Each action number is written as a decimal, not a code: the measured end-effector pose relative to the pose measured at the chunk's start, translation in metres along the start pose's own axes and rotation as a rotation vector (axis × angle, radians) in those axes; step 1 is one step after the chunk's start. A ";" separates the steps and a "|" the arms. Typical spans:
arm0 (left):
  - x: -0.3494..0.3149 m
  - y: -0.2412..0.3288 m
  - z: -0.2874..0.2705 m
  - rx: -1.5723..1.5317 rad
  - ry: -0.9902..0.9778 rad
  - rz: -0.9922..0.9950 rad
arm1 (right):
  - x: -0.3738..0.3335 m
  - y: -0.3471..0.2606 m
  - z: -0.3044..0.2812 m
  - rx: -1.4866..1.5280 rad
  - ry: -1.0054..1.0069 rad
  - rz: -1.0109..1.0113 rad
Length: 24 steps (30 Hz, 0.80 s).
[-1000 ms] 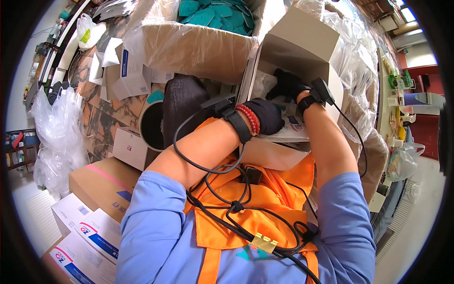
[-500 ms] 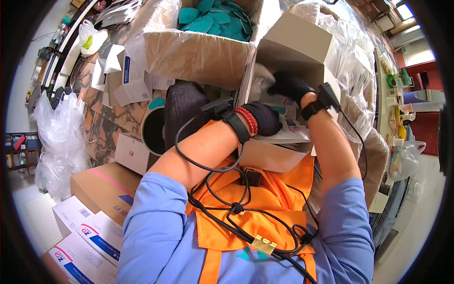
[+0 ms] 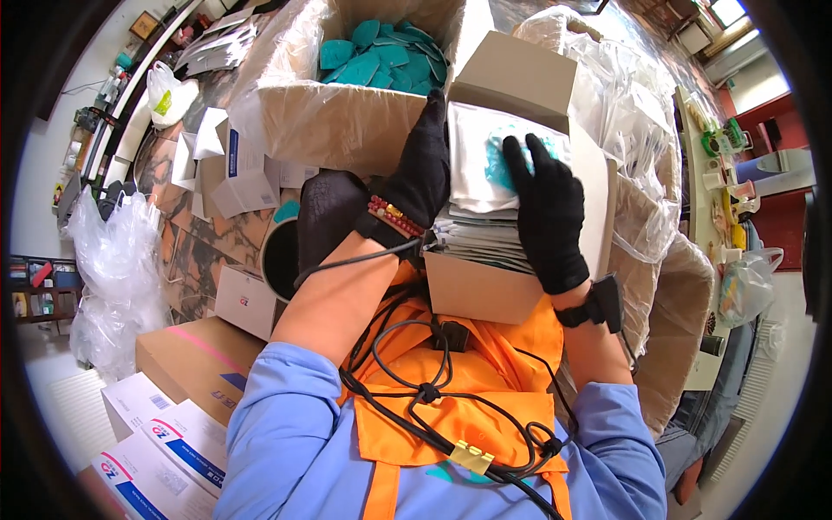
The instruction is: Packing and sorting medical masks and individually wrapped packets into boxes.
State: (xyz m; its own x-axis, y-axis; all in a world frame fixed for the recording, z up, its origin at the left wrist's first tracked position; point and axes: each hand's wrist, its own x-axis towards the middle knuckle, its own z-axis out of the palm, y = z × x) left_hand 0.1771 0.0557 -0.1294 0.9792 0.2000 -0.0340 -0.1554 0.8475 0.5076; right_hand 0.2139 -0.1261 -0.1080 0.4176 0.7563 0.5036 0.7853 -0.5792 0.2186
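A tan carton with its flaps up stands before me, filled with a stack of thin packets set on edge. On top, toward the far end, lies a white packet with a teal patch. My right hand, in a black glove, rests over the packet's right side, its fingers stretched out and apart. My left hand, also gloved in black, lies along the carton's left side. Its fingers point away from me toward the big box, and some are hidden.
The big plastic-lined box holds a heap of teal pieces. Plastic-lined cartons stand at the right. A round dark bin is at left, near white cartons and a brown carton. Black cables hang across my orange apron.
Both hands were reaching down inside the carton. They have come up and apart, the left to the carton's left side, the right over a white packet now visible on top.
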 end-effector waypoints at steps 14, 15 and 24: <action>-0.023 0.017 0.040 0.948 -0.225 0.216 | 0.048 0.048 -0.047 0.834 -0.188 0.186; -0.022 0.016 0.043 0.883 -0.265 0.207 | 0.046 0.055 -0.039 0.943 -0.499 0.244; -0.041 0.018 0.039 1.153 -0.111 0.119 | 0.041 0.041 -0.032 0.964 -0.453 0.218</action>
State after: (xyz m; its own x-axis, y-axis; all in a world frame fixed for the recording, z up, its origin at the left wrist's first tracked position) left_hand 0.1393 0.0432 -0.0856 0.9813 0.1559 0.1134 -0.0926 -0.1348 0.9865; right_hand 0.2485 -0.1284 -0.0517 0.5658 0.8228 0.0543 0.6200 -0.3811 -0.6858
